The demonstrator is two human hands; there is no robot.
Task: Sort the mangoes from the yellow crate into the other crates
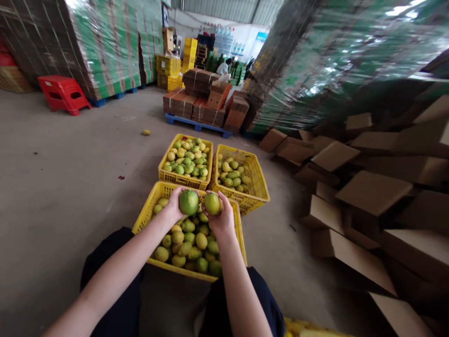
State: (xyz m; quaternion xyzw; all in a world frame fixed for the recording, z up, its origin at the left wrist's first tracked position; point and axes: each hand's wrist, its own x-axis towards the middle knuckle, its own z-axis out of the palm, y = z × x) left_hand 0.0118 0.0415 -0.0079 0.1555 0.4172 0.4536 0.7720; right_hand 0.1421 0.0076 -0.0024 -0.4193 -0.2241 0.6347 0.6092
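Observation:
My left hand [173,206] is closed around a round, mostly green fruit [188,202]. Beside it, my right hand [224,219] grips a yellower green fruit [212,204]. Both fruits are held close together above a yellow plastic crate [182,271] between my knees. Many green and yellow oval fruits [201,241] fill the lower part of that crate. Just beyond stand two more yellow crates: the left one [185,179] is heaped with similar fruit, while the right one [242,203] has fruit mainly on its left side. The exact kind of fruit is unclear.
Cardboard boxes [373,192] lie piled along the right. Flattened cartons [182,104] sit on a blue pallet [198,125] ahead. A red stool [64,95] and wrapped stacks [112,47] stand to the left. One fruit [145,132] lies on the floor. A person [223,69] is far behind.

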